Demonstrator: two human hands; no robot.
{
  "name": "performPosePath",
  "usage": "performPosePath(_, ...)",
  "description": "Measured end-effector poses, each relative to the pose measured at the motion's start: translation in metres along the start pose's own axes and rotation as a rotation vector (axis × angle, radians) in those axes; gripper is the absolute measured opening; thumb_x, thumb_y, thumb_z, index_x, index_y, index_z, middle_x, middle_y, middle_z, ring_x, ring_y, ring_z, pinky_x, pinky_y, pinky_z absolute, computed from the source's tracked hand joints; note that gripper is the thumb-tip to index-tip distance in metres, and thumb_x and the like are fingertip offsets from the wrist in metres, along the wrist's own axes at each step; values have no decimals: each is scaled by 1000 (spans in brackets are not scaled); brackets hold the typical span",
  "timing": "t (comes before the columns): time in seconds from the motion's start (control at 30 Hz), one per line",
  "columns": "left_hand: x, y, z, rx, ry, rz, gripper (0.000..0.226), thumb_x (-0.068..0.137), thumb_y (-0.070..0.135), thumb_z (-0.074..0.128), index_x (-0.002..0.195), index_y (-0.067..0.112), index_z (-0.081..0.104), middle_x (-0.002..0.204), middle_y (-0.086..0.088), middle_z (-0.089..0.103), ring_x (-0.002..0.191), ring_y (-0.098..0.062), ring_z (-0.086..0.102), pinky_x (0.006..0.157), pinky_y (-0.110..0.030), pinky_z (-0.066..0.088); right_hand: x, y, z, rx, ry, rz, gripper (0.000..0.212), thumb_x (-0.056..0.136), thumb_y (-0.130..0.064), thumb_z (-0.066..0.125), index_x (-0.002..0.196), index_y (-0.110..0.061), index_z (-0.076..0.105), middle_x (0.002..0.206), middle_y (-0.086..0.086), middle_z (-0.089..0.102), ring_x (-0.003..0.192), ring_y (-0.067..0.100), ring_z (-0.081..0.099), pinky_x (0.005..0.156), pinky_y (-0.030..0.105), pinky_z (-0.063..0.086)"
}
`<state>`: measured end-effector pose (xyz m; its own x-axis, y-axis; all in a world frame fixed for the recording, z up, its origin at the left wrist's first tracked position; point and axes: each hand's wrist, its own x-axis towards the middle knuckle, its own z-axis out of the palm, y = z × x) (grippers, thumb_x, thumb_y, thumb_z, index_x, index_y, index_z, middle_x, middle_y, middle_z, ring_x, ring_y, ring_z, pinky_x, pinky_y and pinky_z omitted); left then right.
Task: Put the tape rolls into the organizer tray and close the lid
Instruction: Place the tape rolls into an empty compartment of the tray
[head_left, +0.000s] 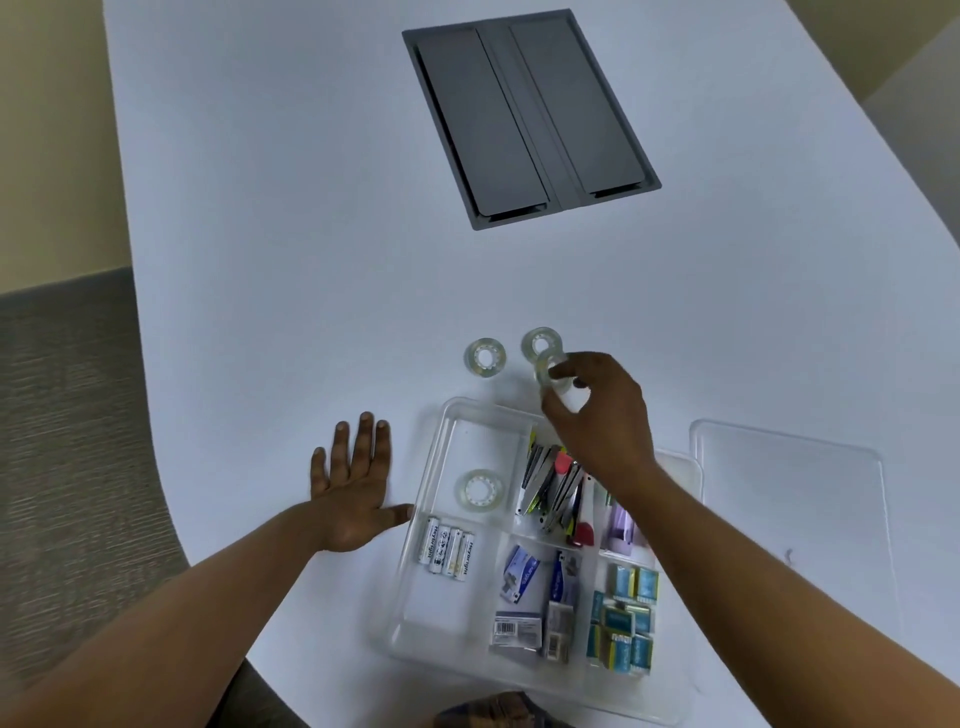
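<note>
A clear organizer tray (441, 431) lies on the white table, holding one clear tape roll (479, 490) in its far left compartment. Two more tape rolls lie on the table beyond the tray, one at the left (484, 357) and one at the right (540, 342). My right hand (597, 410) hovers over the tray's far edge, its fingers pinching another tape roll (550, 371). My left hand (353, 488) rests flat on the table, fingers spread, its thumb touching the tray's left wall. The clear lid (789, 483) lies flat to the right of the tray.
The tray also holds batteries (447, 551), staplers and pens (556, 488), small boxes (524, 587) and blue packets (623, 618). A grey cable hatch (530, 114) is set into the table farther back. The table's curved edge runs down the left side over grey carpet.
</note>
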<state>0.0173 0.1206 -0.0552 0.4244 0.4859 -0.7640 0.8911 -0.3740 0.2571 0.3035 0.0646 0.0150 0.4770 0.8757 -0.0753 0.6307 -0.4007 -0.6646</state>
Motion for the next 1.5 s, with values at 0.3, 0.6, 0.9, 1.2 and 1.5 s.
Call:
performPosePath(0.3,-4,3,-2,3,9,-4,103,86,64,40,124,28,-48,135,3,-56,126,-26,-49,108,-48,-22,-56,-19,18,-192,-199,-196,21,77,-26,75,97,-20,75,112,1,62,99,22,60,84,37,49)
performPosePath(0.6,-3,4,-1,-6,23,-2,102,87,63,41,128,26,-44,140,2,-52,128,-25,-47,110,-49,-22,-72,-16,40,-539,-272,-246,15,66,-24,78,81,-25,78,78,1,61,76,26,60,68,36,45)
performPosePath(0.9,-2,2,2,-22,57,8,102,87,63,42,128,26,-45,139,3,-52,128,-24,-48,110,-49,-22,-79,-13,39,-509,-283,-330,22,67,-24,76,88,-18,74,83,2,63,78,26,63,73,36,50)
performPosePath(1.2,-7,0,18,35,393,35,100,79,72,36,149,17,-10,159,-5,-17,145,-27,-18,116,-50,0,-81,30,4,-326,-82,-359,40,85,-28,66,124,-20,62,133,0,59,123,18,54,98,33,48)
performPosePath(1.5,25,35,-61,-195,771,103,46,89,50,48,109,13,65,115,-8,65,104,-31,61,89,-43,48,-73,69,13,-414,-165,-218,80,95,-60,37,156,-16,8,164,2,2,151,17,-4,122,36,-1)
